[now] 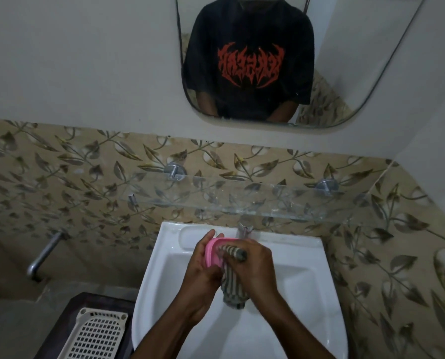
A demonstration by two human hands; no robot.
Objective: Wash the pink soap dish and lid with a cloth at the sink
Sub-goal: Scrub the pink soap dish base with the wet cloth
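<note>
Far left of the fingers, a metal wall tap (44, 256) sticks out from the tiled wall, and below it a cream plastic basket (97, 332) w/ grid holes sits on a dark surface, just beside the sink's left rim.

The white sink (317, 286) holds both hands over its basin. Left hand (199, 275) grips the pink soap dish (211, 251): fingers (208, 235) curl over its far edge, thumb side underneath, so the dish sits tilted, open side facing the right hand. Can't tell whether this piece is the dish or the lid.

Right hand (256, 268) is closed around a striped cloth (233, 286); its fingertips press one bunched end of the cloth into the pink piece, while the rest hangs down between the two wrists toward the basin.

Just beyond the right hand's knuckles is the sink faucet (244, 229), nr the dish's far end. Water flow can't be made out.

Above the fingers runs a clear glass shelf (242, 200) on metal pegs, and higher up a mirror (345, 73) shows the person's dark printed shirt.
</note>
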